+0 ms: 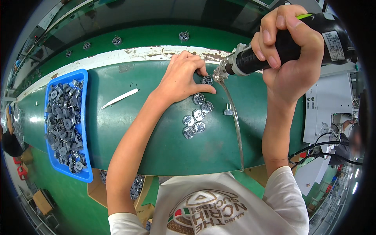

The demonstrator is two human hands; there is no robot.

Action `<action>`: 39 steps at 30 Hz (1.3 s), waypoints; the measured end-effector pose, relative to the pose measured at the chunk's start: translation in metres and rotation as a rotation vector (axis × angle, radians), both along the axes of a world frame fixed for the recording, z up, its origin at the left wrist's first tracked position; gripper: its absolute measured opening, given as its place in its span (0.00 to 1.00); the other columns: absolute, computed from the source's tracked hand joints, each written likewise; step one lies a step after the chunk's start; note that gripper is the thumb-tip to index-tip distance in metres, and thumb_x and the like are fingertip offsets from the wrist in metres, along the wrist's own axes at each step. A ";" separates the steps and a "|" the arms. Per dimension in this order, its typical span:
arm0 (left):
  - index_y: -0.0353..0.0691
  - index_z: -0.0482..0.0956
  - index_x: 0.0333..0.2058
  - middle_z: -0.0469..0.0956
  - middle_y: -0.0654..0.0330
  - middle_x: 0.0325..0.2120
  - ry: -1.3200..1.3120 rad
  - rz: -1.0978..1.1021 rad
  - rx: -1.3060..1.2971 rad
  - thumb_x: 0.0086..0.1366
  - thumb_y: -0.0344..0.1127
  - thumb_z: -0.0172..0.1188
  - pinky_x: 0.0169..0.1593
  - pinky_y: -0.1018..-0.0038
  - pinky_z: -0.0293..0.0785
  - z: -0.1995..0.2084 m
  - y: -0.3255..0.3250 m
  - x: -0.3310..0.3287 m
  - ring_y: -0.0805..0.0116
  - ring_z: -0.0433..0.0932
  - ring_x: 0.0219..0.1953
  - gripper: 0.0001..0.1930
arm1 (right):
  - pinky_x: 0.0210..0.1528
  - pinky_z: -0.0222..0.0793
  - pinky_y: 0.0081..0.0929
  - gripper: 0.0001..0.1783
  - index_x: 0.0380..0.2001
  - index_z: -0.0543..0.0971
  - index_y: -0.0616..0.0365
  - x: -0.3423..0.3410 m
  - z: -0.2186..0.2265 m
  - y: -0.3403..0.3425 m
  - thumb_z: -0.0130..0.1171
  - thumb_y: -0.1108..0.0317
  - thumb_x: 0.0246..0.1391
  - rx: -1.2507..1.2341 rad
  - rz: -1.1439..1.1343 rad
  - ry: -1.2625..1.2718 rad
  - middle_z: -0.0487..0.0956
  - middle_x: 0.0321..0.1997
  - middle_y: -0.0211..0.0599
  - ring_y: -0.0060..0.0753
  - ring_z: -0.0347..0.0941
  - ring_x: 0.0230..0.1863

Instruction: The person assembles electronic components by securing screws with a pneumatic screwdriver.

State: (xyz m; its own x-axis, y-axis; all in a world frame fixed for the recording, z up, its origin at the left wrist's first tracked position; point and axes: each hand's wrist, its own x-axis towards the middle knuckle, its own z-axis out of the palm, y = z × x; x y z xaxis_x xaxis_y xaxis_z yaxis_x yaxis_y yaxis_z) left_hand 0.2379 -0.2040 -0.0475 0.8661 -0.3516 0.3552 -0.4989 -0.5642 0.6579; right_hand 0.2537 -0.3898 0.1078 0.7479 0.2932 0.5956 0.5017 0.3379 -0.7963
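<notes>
My right hand [291, 74] is wrapped around a black electric screwdriver [248, 60], its metal tip pointing left and down. A clear tube [235, 125] runs from the metal head [222, 70] toward the bench's near edge. Just left of that head, my left hand [180, 80] holds a small round component [206, 80] between thumb and fingers. Whether the tip touches the component cannot be made out. Several similar round components [198, 114] lie in a cluster below my left hand. One more part with metal pins [228, 111] sits apart, right of them.
At the left stands a blue tray [88, 156] heaped with grey round parts. White tweezers [121, 97] and tiny dark screws [134, 85] lie on the green bench [164, 156]. Beyond a worn white rail [137, 53], components [183, 36] stand on a green strip. Cardboard boxes [96, 192] sit below.
</notes>
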 end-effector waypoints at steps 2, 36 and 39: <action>0.42 0.79 0.26 0.78 0.64 0.31 -0.003 0.002 0.002 0.42 0.49 0.82 0.55 0.63 0.63 -0.001 0.000 0.000 0.60 0.71 0.45 0.23 | 0.18 0.60 0.20 0.12 0.32 0.70 0.62 -0.009 0.004 0.019 0.49 0.63 0.63 -0.025 -0.177 0.023 0.70 0.21 0.38 0.17 0.53 0.11; 0.44 0.87 0.30 0.83 0.68 0.31 -0.040 -0.086 -0.315 0.53 0.35 0.75 0.56 0.66 0.65 0.009 -0.001 0.000 0.64 0.73 0.42 0.06 | 0.28 0.63 0.27 0.11 0.35 0.70 0.61 -0.026 0.032 -0.019 0.46 0.64 0.62 0.089 0.088 -0.023 0.70 0.29 0.40 0.22 0.58 0.15; 0.45 0.88 0.31 0.83 0.68 0.32 0.006 -0.127 -0.363 0.55 0.34 0.73 0.56 0.66 0.66 0.013 0.004 0.000 0.64 0.73 0.42 0.05 | 0.28 0.63 0.28 0.11 0.36 0.70 0.61 -0.028 0.034 -0.018 0.46 0.63 0.61 0.088 0.070 -0.046 0.70 0.30 0.40 0.22 0.58 0.15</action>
